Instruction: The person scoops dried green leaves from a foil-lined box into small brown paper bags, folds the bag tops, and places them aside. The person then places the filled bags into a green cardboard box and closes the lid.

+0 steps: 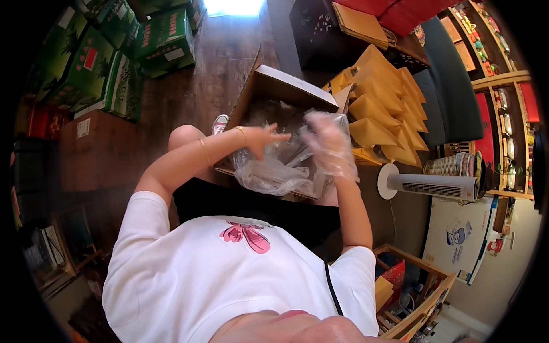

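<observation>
In front of me stands an open cardboard box [296, 88] with a clear plastic liner bag [274, 173] bunched over its near edge. The box's dim inside holds more clear plastic, and whatever lies under it I cannot make out. Over the opening, my left hand [265, 139] is bare, its fingers spread with nothing in them. Two thin bangles circle that forearm. Thin clear plastic, like a disposable glove, covers my right hand [328, 139] at the box's right side. That hand is blurred, so its grip is unclear.
Several padded yellow envelopes [386, 107] stand upright at the box's right. Beyond them is a dark chair [454, 81]. A white tower fan [433, 184] lies across the right side of the view. Green cartons [165, 40] are stacked at upper left, above a brown carton [98, 150].
</observation>
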Demonstrator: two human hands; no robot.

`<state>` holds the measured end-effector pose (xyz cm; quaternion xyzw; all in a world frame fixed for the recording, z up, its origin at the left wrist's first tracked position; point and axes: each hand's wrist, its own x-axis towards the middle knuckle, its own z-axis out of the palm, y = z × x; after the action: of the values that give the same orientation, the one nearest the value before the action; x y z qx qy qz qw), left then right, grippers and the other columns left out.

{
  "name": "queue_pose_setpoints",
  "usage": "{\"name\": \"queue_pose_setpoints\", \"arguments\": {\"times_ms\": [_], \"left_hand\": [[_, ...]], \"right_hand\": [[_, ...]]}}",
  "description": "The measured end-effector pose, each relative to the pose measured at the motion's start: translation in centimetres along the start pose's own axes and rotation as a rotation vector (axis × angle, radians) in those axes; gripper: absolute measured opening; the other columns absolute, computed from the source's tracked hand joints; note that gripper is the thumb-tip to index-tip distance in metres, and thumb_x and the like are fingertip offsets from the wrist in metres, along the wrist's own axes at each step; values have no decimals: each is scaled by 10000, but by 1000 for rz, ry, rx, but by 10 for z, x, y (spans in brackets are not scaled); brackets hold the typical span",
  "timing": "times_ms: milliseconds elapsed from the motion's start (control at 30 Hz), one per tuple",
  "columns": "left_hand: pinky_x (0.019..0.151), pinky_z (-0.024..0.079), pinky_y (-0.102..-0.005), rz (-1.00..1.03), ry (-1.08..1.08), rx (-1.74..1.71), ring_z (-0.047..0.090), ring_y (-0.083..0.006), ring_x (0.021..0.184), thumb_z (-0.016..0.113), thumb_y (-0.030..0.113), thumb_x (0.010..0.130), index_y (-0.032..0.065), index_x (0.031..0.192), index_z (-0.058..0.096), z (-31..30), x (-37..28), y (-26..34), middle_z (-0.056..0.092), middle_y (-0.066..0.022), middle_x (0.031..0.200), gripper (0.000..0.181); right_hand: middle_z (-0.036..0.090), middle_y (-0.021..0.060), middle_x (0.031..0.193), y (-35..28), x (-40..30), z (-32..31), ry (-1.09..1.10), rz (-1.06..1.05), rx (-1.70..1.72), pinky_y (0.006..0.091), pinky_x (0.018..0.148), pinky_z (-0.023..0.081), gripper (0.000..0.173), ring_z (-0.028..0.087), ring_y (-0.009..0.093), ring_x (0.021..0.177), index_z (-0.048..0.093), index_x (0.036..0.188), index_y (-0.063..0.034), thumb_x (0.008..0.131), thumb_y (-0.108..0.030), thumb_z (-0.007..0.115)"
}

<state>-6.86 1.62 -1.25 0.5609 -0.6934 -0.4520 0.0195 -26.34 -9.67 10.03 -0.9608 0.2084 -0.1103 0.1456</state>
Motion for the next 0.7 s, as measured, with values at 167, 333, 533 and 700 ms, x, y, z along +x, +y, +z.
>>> {"name": "queue_pose_setpoints", "arguments": {"times_ms": [167, 333, 533, 700], "left_hand": [[1173, 198, -422, 319, -339, -143, 188, -335, 1459, 611, 389, 890, 189, 1551, 140, 72, 73, -9, 126, -162, 1597, 836], [1192, 169, -412, 307, -354, -372, 217, -267, 1456, 469, 459, 959, 115, 1535, 209, 166, 116, -30, 211, -72, 1595, 719], [1148, 267, -398, 220, -265, -329, 338, -283, 1403, 590, 356, 891, 112, 1515, 271, 152, 105, -46, 342, -78, 1542, 742], [958, 440, -439, -149, 603, -14, 522, -372, 1166, 726, 252, 767, 66, 1392, 390, 18, 65, 28, 503, -204, 1318, 734]], "right_hand": [[626, 165, 1029, 32, -33, -4, 164, 602, -189, 468, 811, 500, 343, 616, 369, 981, 571, 1138, -69, 847, -227, 663], [598, 155, 914, 35, -48, 10, 140, 485, -158, 477, 735, 495, 132, 626, 384, 863, 609, 976, -77, 868, -146, 578], [586, 173, 818, 20, -44, 29, 102, 200, -248, 488, 643, 498, 39, 624, 392, 753, 557, 856, -47, 825, -35, 537], [593, 181, 783, 12, -60, 36, 132, 218, -211, 493, 616, 496, 58, 625, 395, 711, 561, 858, -48, 815, -18, 535]]}}
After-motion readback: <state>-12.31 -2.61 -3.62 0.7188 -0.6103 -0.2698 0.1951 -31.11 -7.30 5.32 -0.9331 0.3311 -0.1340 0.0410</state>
